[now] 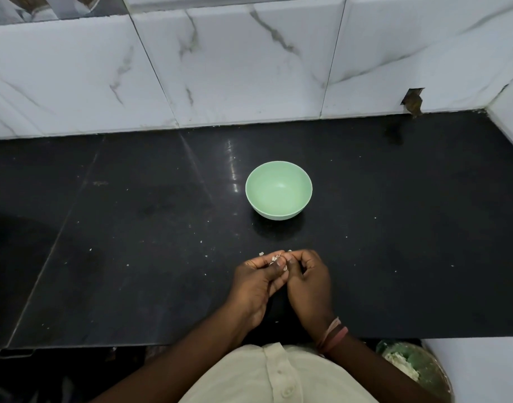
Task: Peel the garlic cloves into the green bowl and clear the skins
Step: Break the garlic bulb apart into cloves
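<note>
A pale green bowl (278,189) stands upright on the black counter, with nothing visible inside it. In front of it, close to the counter's near edge, my left hand (256,283) and my right hand (309,282) meet fingertip to fingertip. Between them they pinch a garlic clove (278,260) with whitish papery skin; most of it is hidden by my fingers. A small flake of garlic skin (261,253) lies on the counter just beyond my left fingertips.
Tiny white skin crumbs are scattered over the black counter (133,228). A marble-tiled wall (249,68) closes the back and the right corner. Below the counter's front edge at the right stands a bin (418,370) holding pale scraps.
</note>
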Demonstrator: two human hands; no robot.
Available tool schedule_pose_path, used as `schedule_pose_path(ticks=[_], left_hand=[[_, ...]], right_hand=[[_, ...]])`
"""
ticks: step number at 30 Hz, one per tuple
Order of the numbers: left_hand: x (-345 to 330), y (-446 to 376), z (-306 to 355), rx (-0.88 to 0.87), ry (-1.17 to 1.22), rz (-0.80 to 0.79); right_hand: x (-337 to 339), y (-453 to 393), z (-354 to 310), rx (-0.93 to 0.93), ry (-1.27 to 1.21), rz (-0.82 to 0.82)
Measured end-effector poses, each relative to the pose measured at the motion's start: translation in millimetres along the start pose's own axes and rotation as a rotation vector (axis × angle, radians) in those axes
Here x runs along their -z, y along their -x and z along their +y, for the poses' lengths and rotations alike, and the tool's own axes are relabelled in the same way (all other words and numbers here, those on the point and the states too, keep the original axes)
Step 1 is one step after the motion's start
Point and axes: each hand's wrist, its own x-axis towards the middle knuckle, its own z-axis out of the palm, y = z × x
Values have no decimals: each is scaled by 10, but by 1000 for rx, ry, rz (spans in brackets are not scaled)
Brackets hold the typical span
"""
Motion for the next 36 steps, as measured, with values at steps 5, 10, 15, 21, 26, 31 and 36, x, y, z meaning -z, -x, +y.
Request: schedule_pose_path(ticks=[5, 10, 15, 21, 26, 31, 36], left_hand=[[72, 21, 38, 48, 28, -7], [91, 5, 41, 54, 10, -25], [90, 16, 16, 41, -24, -35], [76, 1, -4, -26, -92, 6], [139, -41, -17, -48, -64, 46], [152, -58, -35, -27, -39, 4], [158, -51, -40, -32, -20, -64]], right_hand=[[113, -55, -58, -129, -208, -142], [168, -37, -99, -151, -298, -222], [214, -81, -68, -181, -303, -201], [207, -76, -23, -145, -151, -118], [303, -182, 103, -85, 201, -4], [289, -123, 0, 6, 219, 9], [145, -17, -67, -23, -19, -194]])
